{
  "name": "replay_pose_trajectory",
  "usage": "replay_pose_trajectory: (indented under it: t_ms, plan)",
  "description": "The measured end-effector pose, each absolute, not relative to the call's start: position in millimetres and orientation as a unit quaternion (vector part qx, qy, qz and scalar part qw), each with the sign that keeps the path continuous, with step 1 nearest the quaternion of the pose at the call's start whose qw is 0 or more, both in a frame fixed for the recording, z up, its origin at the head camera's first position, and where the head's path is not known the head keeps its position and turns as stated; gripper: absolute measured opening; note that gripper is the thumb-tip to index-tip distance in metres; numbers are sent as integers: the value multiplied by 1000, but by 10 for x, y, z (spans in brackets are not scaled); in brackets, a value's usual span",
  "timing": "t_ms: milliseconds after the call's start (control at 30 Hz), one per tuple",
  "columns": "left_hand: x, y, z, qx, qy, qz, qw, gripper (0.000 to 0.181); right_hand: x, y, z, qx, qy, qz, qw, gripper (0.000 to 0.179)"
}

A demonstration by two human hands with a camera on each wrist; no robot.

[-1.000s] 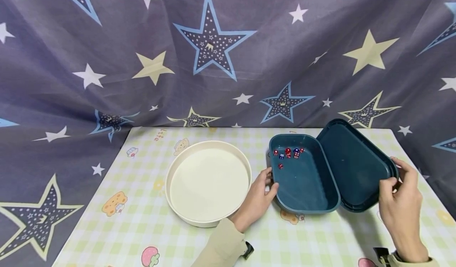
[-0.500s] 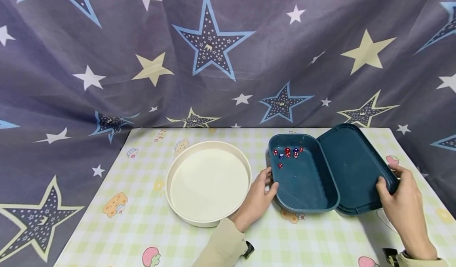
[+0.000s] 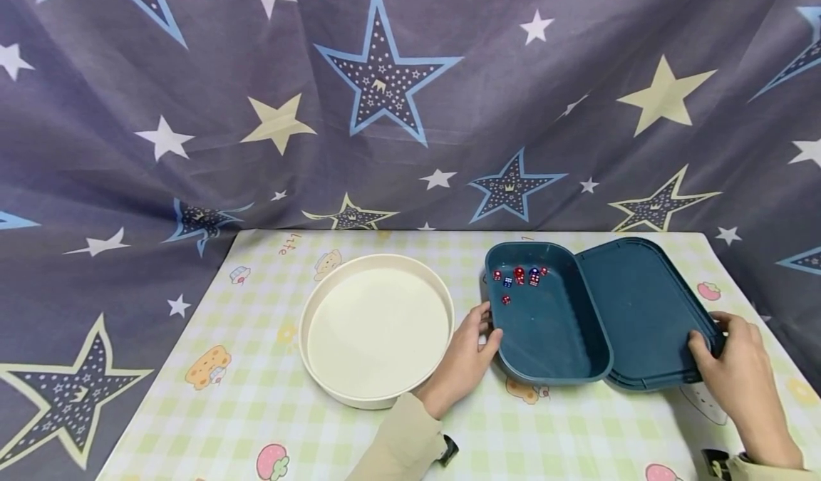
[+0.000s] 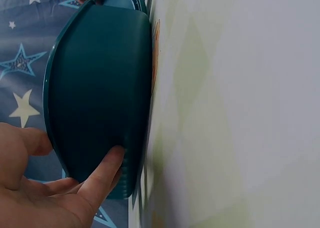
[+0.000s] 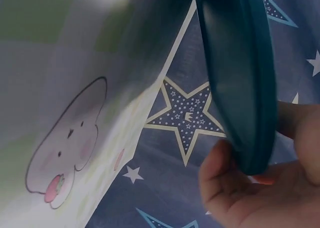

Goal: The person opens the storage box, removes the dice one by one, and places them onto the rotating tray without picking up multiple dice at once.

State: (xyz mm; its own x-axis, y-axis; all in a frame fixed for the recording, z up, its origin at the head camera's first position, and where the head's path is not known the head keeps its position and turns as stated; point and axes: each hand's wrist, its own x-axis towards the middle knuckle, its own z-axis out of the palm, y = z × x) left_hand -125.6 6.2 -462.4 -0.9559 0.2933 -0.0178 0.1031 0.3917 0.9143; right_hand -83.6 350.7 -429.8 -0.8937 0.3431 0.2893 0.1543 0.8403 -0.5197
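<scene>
A dark teal plastic box (image 3: 545,338) stands on the table with several small red and blue dice (image 3: 519,276) in its far left part. My left hand (image 3: 463,356) holds the box's left side, and in the left wrist view a fingertip (image 4: 116,152) presses the outer wall, the thumb at the rim. My right hand (image 3: 737,363) pinches the right edge of the matching teal lid (image 3: 641,310), thumb on top and fingers beneath. The lid's left edge meets the box's right rim. From the right wrist view, the held edge of the lid (image 5: 245,87) is raised above the table.
Left of the box, a round cream tray (image 3: 378,335) sits near my left forearm. A checked cloth with cartoon prints (image 3: 256,388) covers the table. Behind the table's back edge hangs a dark star-patterned curtain (image 3: 449,125).
My right hand has lowered the lid's outer edge, so the lid lies flatter, and has moved slightly down and right. The left hand, box and dice stay in place.
</scene>
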Motion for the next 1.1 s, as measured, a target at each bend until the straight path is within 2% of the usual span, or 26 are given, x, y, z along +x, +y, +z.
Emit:
replay_pose_trajectory:
  t_ms: [600,1100]
  plan:
    - [-1233,60,-4567,113,812,564,96,53,-856,3547,-4353,-111,-952,229,171,34]
    - [-1163,-123,-4265,147,794,587,68,52,-975,3265,-4045,-8,-939,255,228,29]
